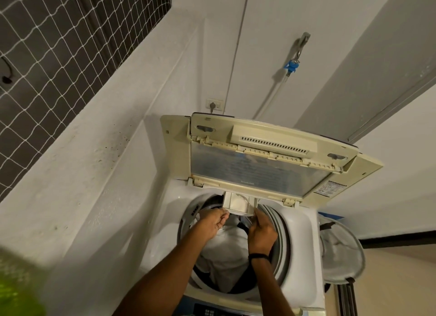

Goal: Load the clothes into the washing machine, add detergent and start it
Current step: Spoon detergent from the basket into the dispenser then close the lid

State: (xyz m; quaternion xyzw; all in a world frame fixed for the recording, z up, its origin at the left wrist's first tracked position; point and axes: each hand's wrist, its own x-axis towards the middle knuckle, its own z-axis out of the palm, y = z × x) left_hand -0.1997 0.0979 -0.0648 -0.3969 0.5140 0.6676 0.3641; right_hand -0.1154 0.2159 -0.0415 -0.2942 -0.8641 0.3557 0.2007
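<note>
- Clothes [224,252], white with some dark pieces, lie inside the drum of the washing machine [304,233]; they fill much of the opening, so loading looks done or nearly so
- Lid [259,169] stands folded up at the machine's back edge, and the detergent drawer [238,203] is pulled out from that back edge over the drum
- Left hand [213,222]: fingers curled tight, pinching the drawer's front left corner
- Right hand [262,233]: fingers and thumb grip the drawer's front right corner; a dark band sits on that wrist
- No detergent bottle or packet shows, and I cannot tell whether the pale drawer holds anything yet, so the detergent step seems to be the one in hand
- Risk: pulling harder on one corner than the other could skew the drawer in its slot and jam it, or bring it right out so it drops onto the clothes
- Risk: the drawer overhangs the drum, so detergent poured too fast or off-centre would spill straight onto the white fabric
- Risk: the folded lid leans above both wrists; a knock from a rising arm might tip it down onto them
- Risk: a drawer left part-way out may stop the lid from closing, and the control panel [210,312] at the front edge might then refuse to start
- Mesh laundry basket [339,252] stands just beside the machine's right edge; I cannot tell whether anything is left in it
</note>
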